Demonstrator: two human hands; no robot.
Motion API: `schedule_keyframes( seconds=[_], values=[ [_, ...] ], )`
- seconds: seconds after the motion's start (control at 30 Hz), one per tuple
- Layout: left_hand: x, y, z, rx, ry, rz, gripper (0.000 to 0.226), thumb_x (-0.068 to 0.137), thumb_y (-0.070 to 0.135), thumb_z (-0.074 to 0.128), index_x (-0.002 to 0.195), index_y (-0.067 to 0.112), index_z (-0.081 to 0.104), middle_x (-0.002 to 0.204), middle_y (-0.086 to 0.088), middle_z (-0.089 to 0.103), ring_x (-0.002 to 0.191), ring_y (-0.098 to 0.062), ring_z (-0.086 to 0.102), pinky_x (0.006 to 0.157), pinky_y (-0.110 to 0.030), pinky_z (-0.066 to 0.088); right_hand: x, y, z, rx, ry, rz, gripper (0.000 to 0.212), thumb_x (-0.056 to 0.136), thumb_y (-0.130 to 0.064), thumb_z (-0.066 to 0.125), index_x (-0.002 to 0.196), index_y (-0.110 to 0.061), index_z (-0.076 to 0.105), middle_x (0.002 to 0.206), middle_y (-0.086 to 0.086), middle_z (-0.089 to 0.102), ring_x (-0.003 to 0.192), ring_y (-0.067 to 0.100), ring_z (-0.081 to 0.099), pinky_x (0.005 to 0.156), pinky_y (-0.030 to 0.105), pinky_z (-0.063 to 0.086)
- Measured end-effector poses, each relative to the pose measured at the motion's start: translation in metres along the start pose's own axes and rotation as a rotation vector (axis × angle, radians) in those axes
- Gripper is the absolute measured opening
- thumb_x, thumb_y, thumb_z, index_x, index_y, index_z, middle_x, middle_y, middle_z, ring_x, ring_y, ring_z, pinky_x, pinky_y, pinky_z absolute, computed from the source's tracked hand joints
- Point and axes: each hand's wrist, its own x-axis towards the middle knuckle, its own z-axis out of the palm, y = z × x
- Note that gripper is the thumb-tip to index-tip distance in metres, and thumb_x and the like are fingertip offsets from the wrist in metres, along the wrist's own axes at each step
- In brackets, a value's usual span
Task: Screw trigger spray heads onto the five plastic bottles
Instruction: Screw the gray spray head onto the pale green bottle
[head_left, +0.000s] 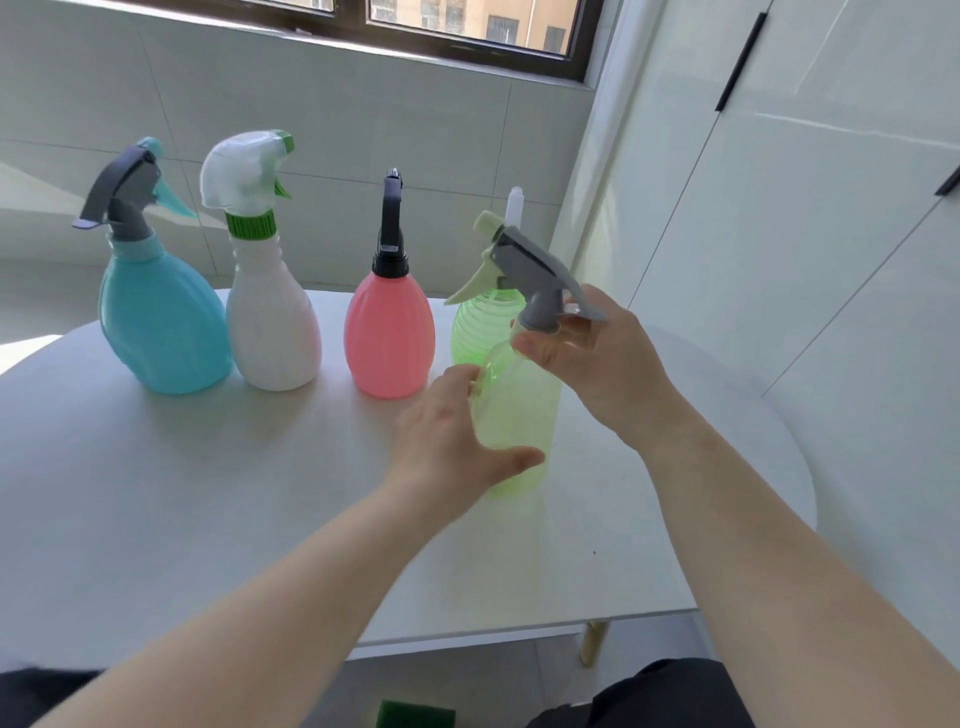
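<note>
1. Spanning the lower frame, the white bench (156, 493) carries four capped bottles.
2. Right of centre, the left hand (447, 431) grips the green bottle (514, 410).
3. Above it, the right hand (597, 353) pinches the grey spray head (540, 275); a tilted collar could cross-thread.

I am seeing the ribbed green bottle (480, 332) only in part: the clear green bottle (514, 415) and the grey trigger head (540, 275) are covering its near right side. My right hand (597, 358) is hiding the collar, so I cannot tell how far it is threaded. A green sponge (415, 714) is being cut off by the bottom edge.
</note>
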Motion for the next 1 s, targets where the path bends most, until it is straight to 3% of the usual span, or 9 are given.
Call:
schedule_keyframes(
  seconds=[0.13,0.23,0.37,0.47,0.57,0.67,0.73,0.9,1.0],
  values=[
    [0.004,-0.006,-0.002,-0.075,-0.084,0.056,0.094,0.053,0.033,0.081,0.131,0.027,0.028,0.110,0.011,0.039,0.107,-0.009,0.040,0.091,-0.025,0.032,0.000,0.001,-0.001,0.064,-0.025,0.005,0.022,0.072,-0.012,0.070,0.077,-0.018,0.049,0.075,-0.013,0.060,0.094,0.020,0.064,0.090,0.036,0.050],
    [0.016,-0.009,-0.007,-0.142,-0.279,0.066,0.093,0.058,0.027,0.080,0.133,0.029,0.026,0.120,0.011,0.042,0.116,-0.006,0.038,0.090,-0.015,0.027,0.001,0.003,0.002,-0.002,0.036,-0.007,0.027,0.070,-0.016,0.071,0.085,-0.012,0.049,0.073,-0.014,0.058,0.077,0.006,0.062,0.077,0.021,0.049],
    [0.023,-0.011,-0.007,-0.138,-0.296,0.077,0.090,0.058,0.027,0.080,0.132,0.025,0.030,0.128,0.000,0.050,0.115,-0.009,0.044,0.093,-0.021,0.030,0.002,0.003,0.014,-0.089,0.133,-0.036,0.026,0.074,-0.023,0.067,0.084,-0.018,0.044,0.082,-0.008,0.059,0.080,0.007,0.059,0.067,0.008,0.041],
    [0.023,-0.013,-0.009,-0.171,-0.319,0.075,0.090,0.059,0.024,0.080,0.134,0.023,0.029,0.131,-0.001,0.049,0.122,-0.014,0.043,0.101,-0.028,0.033,0.000,0.003,0.020,-0.104,0.017,-0.031,0.014,0.084,-0.026,0.054,0.078,-0.028,0.042,0.097,-0.002,0.057,0.089,0.005,0.056,0.074,0.007,0.040],
    [0.021,-0.013,-0.008,-0.184,-0.334,0.079,0.090,0.060,0.022,0.080,0.134,0.023,0.029,0.131,-0.002,0.048,0.123,-0.015,0.043,0.106,-0.036,0.034,-0.006,0.004,0.011,-0.061,-0.140,-0.004,0.009,0.090,-0.023,0.044,0.098,-0.027,0.041,0.095,-0.015,0.051,0.082,-0.016,0.053,0.072,-0.002,0.037],
    [0.021,-0.014,-0.007,-0.179,-0.320,0.075,0.089,0.061,0.023,0.080,0.133,0.026,0.028,0.129,-0.002,0.048,0.122,-0.015,0.042,0.104,-0.032,0.034,-0.011,0.004,0.001,0.013,-0.222,-0.003,0.017,0.091,-0.019,0.042,0.100,-0.032,0.047,0.104,-0.013,0.056,0.096,0.000,0.055,0.087,0.010,0.038],
    [0.022,-0.015,-0.007,-0.168,-0.322,0.070,0.089,0.061,0.024,0.079,0.133,0.027,0.027,0.129,-0.002,0.048,0.123,-0.015,0.041,0.103,-0.031,0.033,-0.011,0.003,-0.003,0.048,-0.168,-0.009,0.016,0.088,-0.018,0.050,0.093,-0.032,0.053,0.097,-0.017,0.061,0.091,-0.004,0.059,0.088,0.014,0.042],
    [0.022,-0.014,-0.006,-0.161,-0.324,0.058,0.091,0.061,0.025,0.079,0.134,0.027,0.025,0.132,-0.001,0.047,0.122,-0.015,0.041,0.103,-0.030,0.033,-0.002,0.001,0.011,-0.038,0.114,-0.032,0.032,0.070,-0.017,0.072,0.078,-0.025,0.041,0.077,-0.013,0.056,0.066,-0.014,0.053,0.064,0.004,0.041],
    [0.022,-0.014,-0.007,-0.169,-0.337,0.056,0.090,0.061,0.025,0.079,0.134,0.024,0.025,0.134,-0.002,0.046,0.126,-0.017,0.040,0.107,-0.037,0.033,-0.004,0.003,0.018,-0.082,0.041,0.002,0.027,0.079,-0.022,0.063,0.096,-0.022,0.042,0.098,-0.005,0.056,0.095,0.006,0.054,0.076,0.013,0.041]
  ],
)
